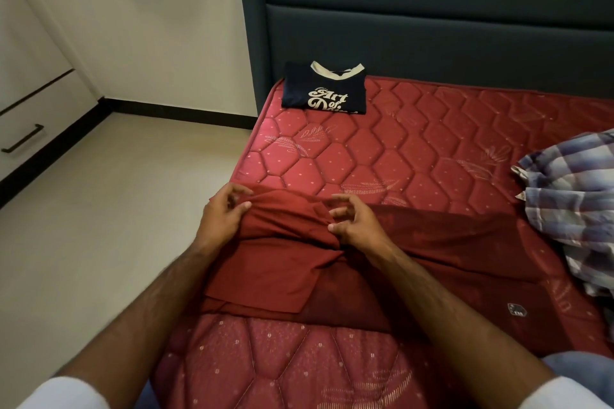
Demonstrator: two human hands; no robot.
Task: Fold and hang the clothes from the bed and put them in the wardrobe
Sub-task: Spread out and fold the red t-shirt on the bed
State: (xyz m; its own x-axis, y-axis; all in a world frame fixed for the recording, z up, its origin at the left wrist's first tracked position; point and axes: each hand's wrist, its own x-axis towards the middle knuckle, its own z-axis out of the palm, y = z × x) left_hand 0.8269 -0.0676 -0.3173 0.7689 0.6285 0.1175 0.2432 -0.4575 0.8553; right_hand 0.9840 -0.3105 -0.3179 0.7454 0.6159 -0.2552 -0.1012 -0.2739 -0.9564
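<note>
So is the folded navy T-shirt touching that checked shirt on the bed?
Apart. The head view shows the navy T-shirt near the headboard, the checked shirt at the right edge, and bare red mattress between them.

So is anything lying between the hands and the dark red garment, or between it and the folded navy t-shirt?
Nothing visible. Both the left hand and right hand are already on the dark red garment. Only bare red mattress separates it from the folded navy t-shirt. The crumpled plaid shirt lies off to the right.
</note>
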